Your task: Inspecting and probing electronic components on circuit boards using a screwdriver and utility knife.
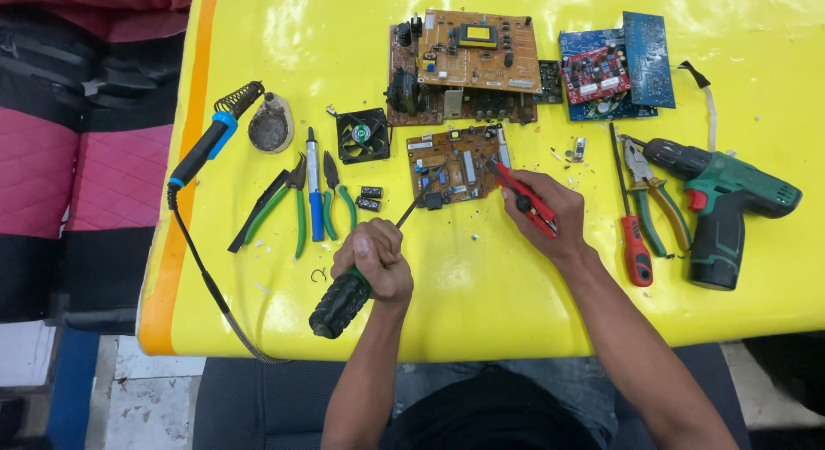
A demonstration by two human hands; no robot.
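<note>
Nearby, left hand (pixel 375 259) grip clenched on screwdriver (pixel 345 297), right hand (pixel 541 211) grasping red pliers (pixel 526 199), over brown circuit board (pixel 455 165), cordless drill (pixel 726 192) aside

A glossy yellow table (pixel 533 295) with an orange edge catches overhead light; pink-and-black quilted padding (pixel 51 175) stands left, speckled floor (pixel 142 407) below.

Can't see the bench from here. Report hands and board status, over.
Left hand shut on black-handled screwdriver, tip at small brown circuit board. Right hand shut on red-handled pliers, jaws at board's right edge. Nothing blocking the board.
</note>
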